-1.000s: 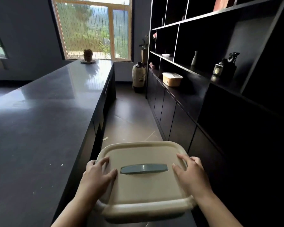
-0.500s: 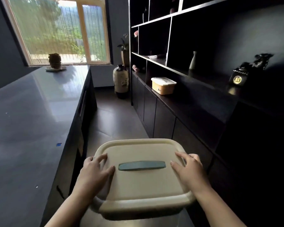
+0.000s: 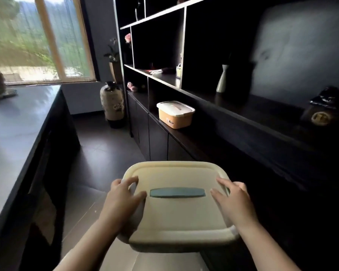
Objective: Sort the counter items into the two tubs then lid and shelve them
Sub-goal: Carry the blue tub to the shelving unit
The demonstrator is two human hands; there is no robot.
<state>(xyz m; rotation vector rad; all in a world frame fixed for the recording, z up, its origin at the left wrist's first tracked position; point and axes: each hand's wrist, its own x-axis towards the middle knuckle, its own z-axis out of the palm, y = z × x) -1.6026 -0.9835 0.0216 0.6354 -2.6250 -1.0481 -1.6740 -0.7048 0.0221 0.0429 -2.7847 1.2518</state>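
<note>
Carrying cream lidded tub (image 3: 176,208) mid-aisle between counter (image 3: 18,133) and dark shelving unit (image 3: 243,122), held in the air. Left hand (image 3: 123,202) and right hand (image 3: 233,200) grip the lid's side edges, thumbs on top either side of grey-blue handle (image 3: 177,192). Second tub, orange with white lid (image 3: 175,114), sits on the shelf ledge ahead.

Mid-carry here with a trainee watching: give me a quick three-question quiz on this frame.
1. True or false: the orange tub with a white lid already sits on the dark shelf.
2. What does each hand hold? A) the grey-blue lid handle B) the sides of the cream lidded tub C) nothing
3. Fill in: the left hand and right hand carry the cream tub with its lid ____.

Key: 1 true; 2 B; 3 on
</note>
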